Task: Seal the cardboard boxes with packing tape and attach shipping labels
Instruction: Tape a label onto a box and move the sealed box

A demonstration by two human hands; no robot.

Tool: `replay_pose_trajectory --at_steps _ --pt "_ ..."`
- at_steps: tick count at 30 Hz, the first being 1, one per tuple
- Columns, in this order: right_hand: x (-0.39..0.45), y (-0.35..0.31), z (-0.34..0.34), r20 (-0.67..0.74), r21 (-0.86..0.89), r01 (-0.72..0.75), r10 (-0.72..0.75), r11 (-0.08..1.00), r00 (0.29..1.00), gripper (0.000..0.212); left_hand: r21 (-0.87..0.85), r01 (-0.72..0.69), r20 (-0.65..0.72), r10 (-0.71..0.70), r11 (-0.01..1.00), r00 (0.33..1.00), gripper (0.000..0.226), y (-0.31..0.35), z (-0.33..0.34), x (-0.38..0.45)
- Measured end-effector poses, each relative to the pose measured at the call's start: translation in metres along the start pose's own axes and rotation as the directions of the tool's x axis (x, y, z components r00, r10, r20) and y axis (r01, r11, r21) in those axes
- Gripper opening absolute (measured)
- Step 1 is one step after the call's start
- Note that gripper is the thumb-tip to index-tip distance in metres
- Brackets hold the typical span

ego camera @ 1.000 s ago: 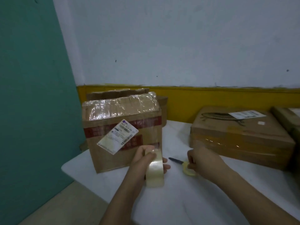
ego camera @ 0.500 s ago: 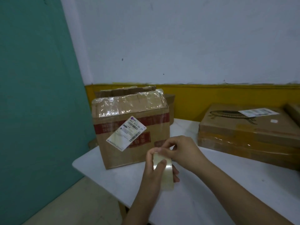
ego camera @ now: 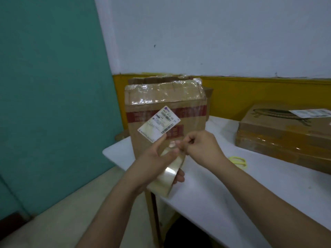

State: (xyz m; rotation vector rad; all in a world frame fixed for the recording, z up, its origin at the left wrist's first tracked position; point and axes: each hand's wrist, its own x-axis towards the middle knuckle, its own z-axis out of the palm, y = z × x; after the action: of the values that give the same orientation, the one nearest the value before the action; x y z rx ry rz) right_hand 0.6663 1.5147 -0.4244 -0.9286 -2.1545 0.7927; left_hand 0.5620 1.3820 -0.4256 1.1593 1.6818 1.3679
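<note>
- A roll of clear packing tape (ego camera: pixel 168 173) is held over the near edge of the white worktop (ego camera: pixel 232 194), just in front of an upright cardboard box (ego camera: pixel 152 140) with a tilted shipping label (ego camera: pixel 158 127) on its near face.
- The roll looks light and rigid, with a slick, glossy outer face; it is likely best gripped through the core or across its sides, while the thin film would probably cling and tear if pulled crookedly.
- The left hand (ego camera: pixel 154 162) curls around the roll, its forefinger stretched up toward the label's lower corner.
- The right hand (ego camera: pixel 198 144) is bunched, fingertips pinching at the top of the roll, apparently on the tape's free end; the end itself is too clear to see.
- Yellow-handled scissors (ego camera: pixel 239 161) lie on the worktop beside the right forearm, and a flat box (ego camera: pixel 286 135) lies further right.
</note>
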Motion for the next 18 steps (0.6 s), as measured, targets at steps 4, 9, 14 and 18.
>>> replay_pose_trajectory --at_steps 4,9,14,18 --pt "0.016 -0.008 0.015 -0.127 -0.022 0.041 -0.044 0.999 0.991 0.031 0.287 0.058 -0.116 -0.025 0.956 0.993 0.065 -0.017 -0.045 -0.021" --pt "0.023 0.021 0.06 0.033 -0.108 0.014 -0.011 0.994 0.999 0.031 0.497 0.243 -0.222 -0.148 0.833 0.964 0.069 -0.058 -0.057 -0.037" --pt "0.016 0.051 0.083 0.116 -0.315 0.072 -0.036 0.947 0.993 0.029 0.486 0.279 -0.253 -0.172 0.828 0.952 0.079 -0.111 -0.052 -0.02" --pt "0.013 0.055 0.09 0.132 -0.317 0.145 -0.107 0.937 0.985 0.027 0.504 0.28 -0.346 -0.107 0.817 0.932 0.083 -0.118 -0.043 -0.021"
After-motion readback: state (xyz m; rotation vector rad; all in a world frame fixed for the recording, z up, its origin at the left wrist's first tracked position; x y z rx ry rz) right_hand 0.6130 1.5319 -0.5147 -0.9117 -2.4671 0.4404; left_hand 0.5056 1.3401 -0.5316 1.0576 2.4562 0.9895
